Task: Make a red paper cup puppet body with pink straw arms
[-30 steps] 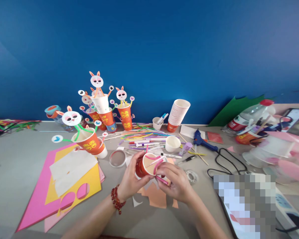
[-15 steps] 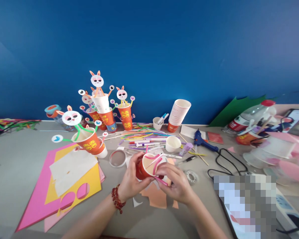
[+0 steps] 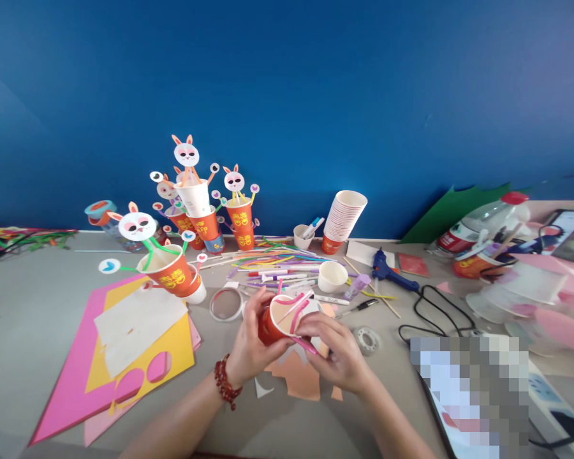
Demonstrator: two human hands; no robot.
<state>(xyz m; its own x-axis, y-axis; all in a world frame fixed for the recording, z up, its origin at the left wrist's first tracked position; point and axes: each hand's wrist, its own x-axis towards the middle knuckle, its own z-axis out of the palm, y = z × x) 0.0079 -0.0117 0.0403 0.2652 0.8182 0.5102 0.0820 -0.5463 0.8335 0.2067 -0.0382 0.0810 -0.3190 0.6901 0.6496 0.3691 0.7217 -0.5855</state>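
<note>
My left hand (image 3: 247, 347) is wrapped round a red paper cup (image 3: 267, 326), which tilts so that its pale inside shows. Pink pipe cleaners (image 3: 305, 345) stand inside the cup and one bends out over the rim. At the cup's right edge, my right hand (image 3: 340, 352) pinches the bent pink one between thumb and fingers; the fingertips partly hide it. A thin white stick also pokes up from the cup. Below both hands lie cut orange paper scraps (image 3: 302, 380) and a small white scrap (image 3: 264, 388).
Finished paper-cup rabbits (image 3: 169, 271) stand at the left behind pink and yellow sheets (image 3: 67, 382). Pipe cleaners and markers (image 3: 280, 276) lie behind my hands. A cup stack (image 3: 345, 217), blue glue gun (image 3: 387, 273), tape roll (image 3: 366, 341) and phone-like blurred screen (image 3: 469, 395) are rightward.
The cup has shifted very slightly left and tilted a little more, with both hands moving along. My right hand keeps its pinch on the pink pipe cleaner.
</note>
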